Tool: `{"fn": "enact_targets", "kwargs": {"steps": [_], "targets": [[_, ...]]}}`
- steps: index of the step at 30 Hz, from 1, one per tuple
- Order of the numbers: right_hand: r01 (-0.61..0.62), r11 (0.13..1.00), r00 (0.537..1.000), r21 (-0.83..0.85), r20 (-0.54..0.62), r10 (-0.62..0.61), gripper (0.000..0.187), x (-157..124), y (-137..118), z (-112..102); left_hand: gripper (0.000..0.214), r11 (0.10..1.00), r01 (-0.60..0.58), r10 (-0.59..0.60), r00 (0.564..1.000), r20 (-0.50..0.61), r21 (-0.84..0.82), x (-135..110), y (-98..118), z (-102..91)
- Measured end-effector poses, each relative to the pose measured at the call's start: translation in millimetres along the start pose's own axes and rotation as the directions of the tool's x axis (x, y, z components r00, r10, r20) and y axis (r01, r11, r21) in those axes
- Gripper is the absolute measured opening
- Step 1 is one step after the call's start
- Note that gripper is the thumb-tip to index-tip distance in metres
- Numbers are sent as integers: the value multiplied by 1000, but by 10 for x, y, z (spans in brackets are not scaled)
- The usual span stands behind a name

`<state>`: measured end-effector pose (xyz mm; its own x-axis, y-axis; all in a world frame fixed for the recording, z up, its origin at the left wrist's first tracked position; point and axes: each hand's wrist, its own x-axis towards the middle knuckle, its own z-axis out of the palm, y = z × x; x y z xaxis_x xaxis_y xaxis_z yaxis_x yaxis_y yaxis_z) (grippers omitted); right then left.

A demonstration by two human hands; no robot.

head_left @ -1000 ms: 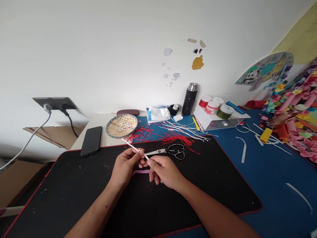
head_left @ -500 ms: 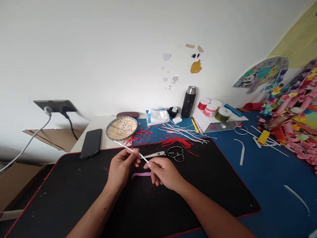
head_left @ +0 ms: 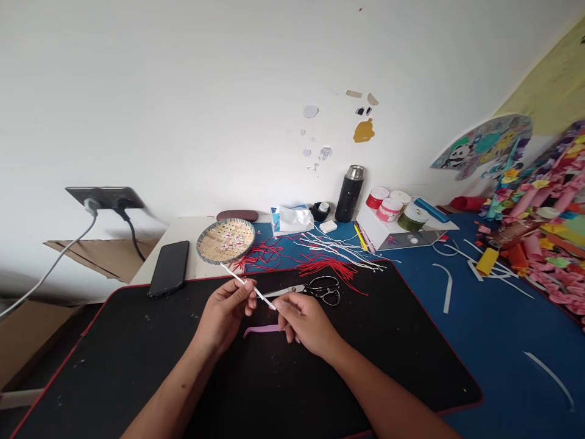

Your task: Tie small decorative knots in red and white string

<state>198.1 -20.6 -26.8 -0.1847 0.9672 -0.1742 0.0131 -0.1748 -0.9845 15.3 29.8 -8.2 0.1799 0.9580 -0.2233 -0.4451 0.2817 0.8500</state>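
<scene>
I have a narrow, pale white strip [head_left: 233, 273], slim as a straw and nearly straight, held aslant above the middle of a black mat with a red edge [head_left: 388, 353]. My left hand [head_left: 223, 312] has it nipped between thumb and fingers partway along; my right hand [head_left: 308, 320] pinches the near end, thumb over the tip. Both grips are closed, and the free length runs out past my left fingers towards the mat's far edge.

Right behind my fingers lie metal scissors with black looped handles [head_left: 322, 290], the blades pointing left and partly hidden by my left hand. Nearer me, pink tweezers with a bent tip [head_left: 262, 329] rest on the mat, one end covered by my right hand.

Along the mat's far edge, a bunch of thin red cords [head_left: 326, 266] spills over the border, with loose white cords [head_left: 342, 245] just beyond. A shallow round basket of pale woven strips [head_left: 210, 238] stands near that edge, left of the cords. A black phone [head_left: 169, 268] lies at the mat's far left corner. Towards the table's back edge, by the wall, stands a black flask with a silver cap [head_left: 350, 195]; curled white strips [head_left: 448, 292] lie past the mat's right edge.
</scene>
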Motion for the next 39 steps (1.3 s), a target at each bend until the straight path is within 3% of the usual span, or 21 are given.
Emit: {"fn": "enact_targets", "kwargs": {"steps": [9, 18, 39], "targets": [[0, 1000, 998, -14, 66, 1, 44, -14, -54, -5, 32, 976, 31, -67, 984, 165, 215, -27, -135, 10], [-64, 998, 992, 28, 107, 61, 43, -9, -33, -34, 37, 984, 158, -171, 965, 198, 81, -27, -88, 11], [-91, 990, 981, 111, 179, 70, 46, -7, -62, -65, 32, 988, 130, -145, 962, 230, 80, -30, -79, -11]]}}
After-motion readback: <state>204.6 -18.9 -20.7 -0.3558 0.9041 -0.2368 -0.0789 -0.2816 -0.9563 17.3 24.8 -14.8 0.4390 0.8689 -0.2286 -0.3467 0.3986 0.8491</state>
